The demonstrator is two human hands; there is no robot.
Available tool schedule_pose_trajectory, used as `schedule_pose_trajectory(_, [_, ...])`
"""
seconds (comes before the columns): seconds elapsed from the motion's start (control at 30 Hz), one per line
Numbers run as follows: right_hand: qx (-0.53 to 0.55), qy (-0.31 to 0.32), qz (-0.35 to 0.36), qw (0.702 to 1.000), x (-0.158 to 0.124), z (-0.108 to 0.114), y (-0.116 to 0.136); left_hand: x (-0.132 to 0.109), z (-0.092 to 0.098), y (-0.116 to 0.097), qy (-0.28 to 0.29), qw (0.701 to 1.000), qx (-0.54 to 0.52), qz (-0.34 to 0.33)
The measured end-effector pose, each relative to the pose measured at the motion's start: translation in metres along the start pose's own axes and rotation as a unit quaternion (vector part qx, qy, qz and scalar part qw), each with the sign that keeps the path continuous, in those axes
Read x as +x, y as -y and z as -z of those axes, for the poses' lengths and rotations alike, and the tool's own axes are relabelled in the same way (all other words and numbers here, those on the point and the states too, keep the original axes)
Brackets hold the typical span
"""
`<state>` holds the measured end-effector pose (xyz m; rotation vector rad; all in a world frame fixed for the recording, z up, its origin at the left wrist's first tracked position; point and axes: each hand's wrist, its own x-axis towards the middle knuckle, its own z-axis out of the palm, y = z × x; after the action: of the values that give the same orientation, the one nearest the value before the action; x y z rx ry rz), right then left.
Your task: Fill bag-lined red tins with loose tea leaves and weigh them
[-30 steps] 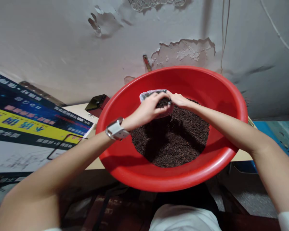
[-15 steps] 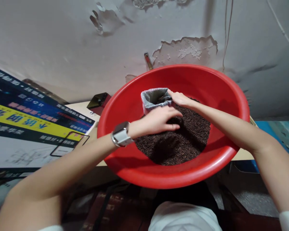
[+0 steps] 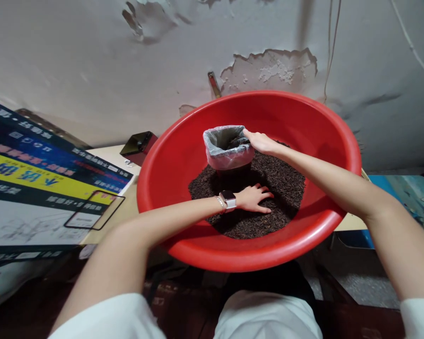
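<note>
A wide red plastic basin holds a heap of loose, dark dried leaves that look like tea. On the heap's far left side stands a container lined with a clear plastic bag, with some of the dark leaves inside it. My right hand grips this container's right rim, thumb at the bag's edge. Lower down, my left hand, with a watch at the wrist, lies palm down on the heap, fingers spread and holding nothing.
The basin rests on a pale table. A printed cardboard box stands at the left, with a small dark red box beside the basin. Behind rises a peeling wall; a blue surface lies to the right.
My left hand has come down and toward me from in front of the bag-lined container onto the leaves, its fingers now spread. My right hand still holds the rim.
</note>
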<state>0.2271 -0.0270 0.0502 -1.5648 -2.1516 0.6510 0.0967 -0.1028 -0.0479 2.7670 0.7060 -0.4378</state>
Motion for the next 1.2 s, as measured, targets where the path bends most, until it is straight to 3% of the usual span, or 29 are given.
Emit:
schedule_pose_trajectory(0.13, [0.001,0.004,-0.010,1.000,0.003,-0.001,-0.001,-0.027,0.001,0.007,0.019,1.000,-0.001,0.000])
schedule_pose_trajectory(0.33, [0.011,-0.001,-0.016,1.000,0.005,-0.003,-0.003,-0.042,-0.003,0.007,-0.021,0.999,0.034,0.009])
schedule_pose_trajectory(0.43, [0.020,-0.004,-0.026,0.999,0.006,-0.004,-0.004,-0.051,0.008,0.007,-0.035,0.998,0.058,0.004])
schedule_pose_trajectory(0.53, [0.021,-0.006,-0.028,0.999,0.006,-0.004,-0.005,-0.064,0.035,0.003,-0.090,0.995,0.051,0.005])
schedule_pose_trajectory(0.67, [0.034,0.003,-0.024,0.999,0.006,-0.004,-0.007,-0.074,0.092,0.005,-0.246,0.968,-0.035,0.021])
schedule_pose_trajectory(0.77, [0.049,-0.008,-0.023,0.998,0.007,-0.005,-0.008,-0.070,0.130,0.023,-0.377,0.921,-0.051,0.078])
schedule_pose_trajectory(0.87, [0.072,-0.021,-0.030,0.997,0.007,-0.005,-0.007,-0.062,0.151,0.050,-0.405,0.900,-0.032,0.161])
schedule_pose_trajectory(0.97, [0.086,-0.023,-0.043,0.995,0.006,-0.005,-0.006,-0.060,0.157,0.067,-0.365,0.910,-0.017,0.197])
schedule_pose_trajectory(1.03, [0.089,-0.025,-0.051,0.994,0.006,-0.004,-0.004,-0.063,0.157,0.065,-0.374,0.906,-0.008,0.198])
schedule_pose_trajectory(1.13, [0.088,-0.021,-0.051,0.995,0.005,-0.004,-0.003,-0.065,0.149,0.041,-0.426,0.889,0.021,0.165])
schedule_pose_trajectory(1.2, [0.083,-0.017,-0.049,0.995,0.005,-0.004,-0.003,-0.059,0.134,0.018,-0.413,0.902,0.045,0.113])
